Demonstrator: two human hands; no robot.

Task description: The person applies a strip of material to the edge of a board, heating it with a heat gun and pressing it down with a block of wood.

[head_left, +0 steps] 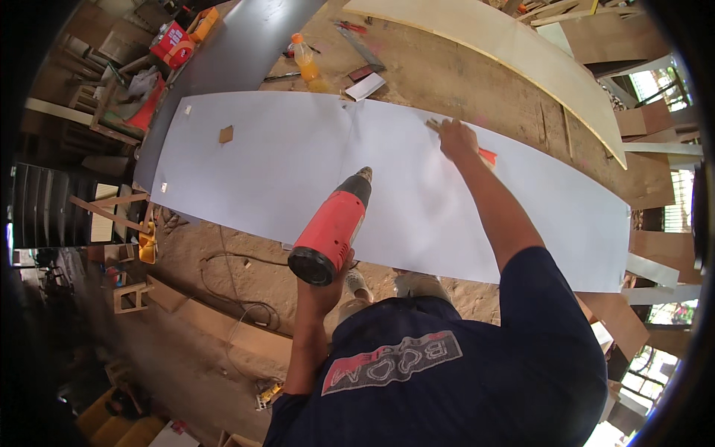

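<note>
My left hand (319, 290) grips a red and black heat gun (328, 227), its metal nozzle pointing up over a long white sheet (246, 171) laid across the bench. At the sheet's far right half, my right hand (457, 138) is curled over a red tool (487, 158), partly hidden under the hand, with a small tan strip (433, 125) at the fingertips. A small brown square (226, 134) lies on the sheet's left half.
Beyond the sheet are an orange drink bottle (305, 59), a metal square (357, 46), a curved plywood panel (491, 41) and a grey sheet (223, 48). A red can (167, 45) stands at upper left. Cables (246, 302) and a board (208, 328) lie on the floor.
</note>
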